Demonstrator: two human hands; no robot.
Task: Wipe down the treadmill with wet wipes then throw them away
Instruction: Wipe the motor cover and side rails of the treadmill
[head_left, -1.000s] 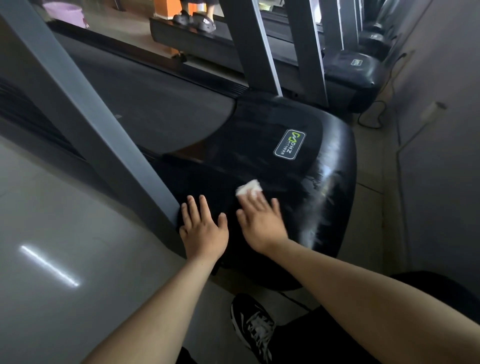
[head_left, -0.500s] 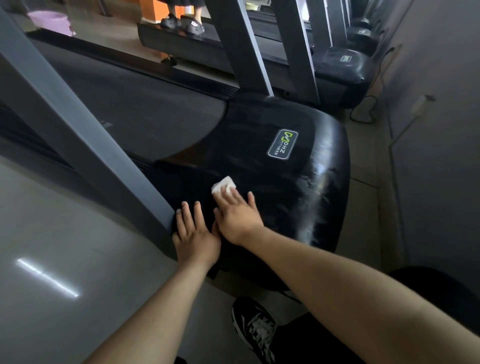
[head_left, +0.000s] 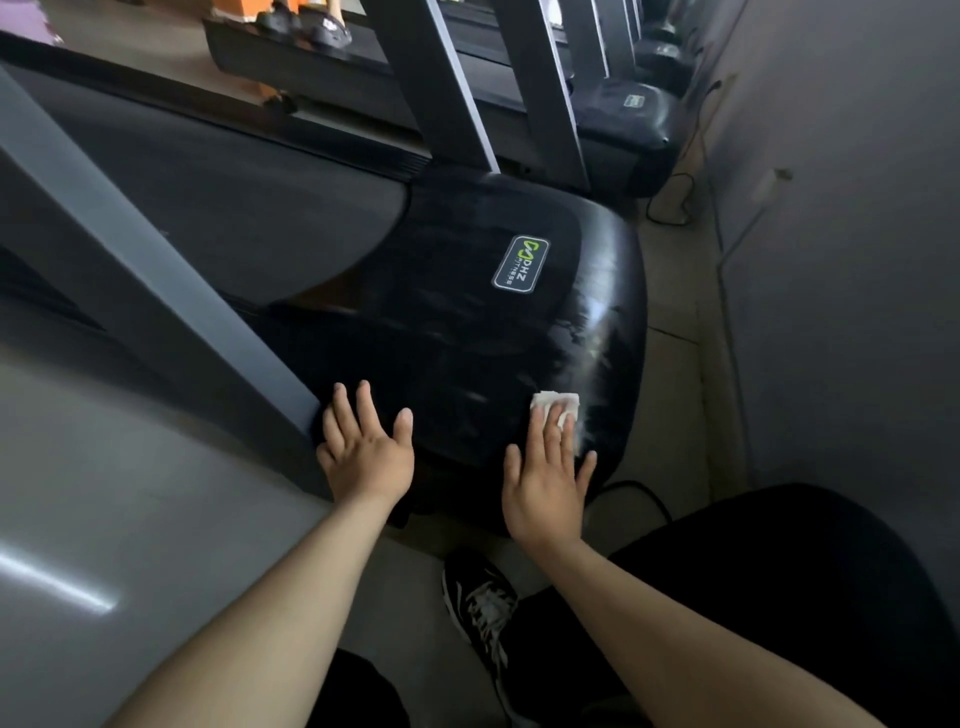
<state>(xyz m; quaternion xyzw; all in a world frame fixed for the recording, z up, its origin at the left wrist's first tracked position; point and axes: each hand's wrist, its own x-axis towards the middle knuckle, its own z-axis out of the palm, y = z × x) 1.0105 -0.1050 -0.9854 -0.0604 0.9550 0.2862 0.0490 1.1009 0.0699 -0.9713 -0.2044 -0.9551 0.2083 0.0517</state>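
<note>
One black sneaker (head_left: 480, 608) on the floor (head_left: 104, 467), nearest. Two bare hands above it. Left hand (head_left: 363, 452) flat, fingers spread, resting on the near edge of the black treadmill hood (head_left: 467, 338), just beside one grey upright (head_left: 145, 270). Right hand (head_left: 545, 488) flat, fingers straight, pressing one white wet wipe (head_left: 548, 400) onto the hood's near right corner; wet streaks beside it. One logo badge (head_left: 521, 263) farther up. Beyond, next treadmill (head_left: 628, 130) by the wall (head_left: 831, 260), one pair of shoes (head_left: 311, 23) standing on it.

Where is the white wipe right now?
In the head view, the white wipe lies under the fingers of the right hand, on the near right part of the treadmill's black cover, below the logo sticker.
</note>
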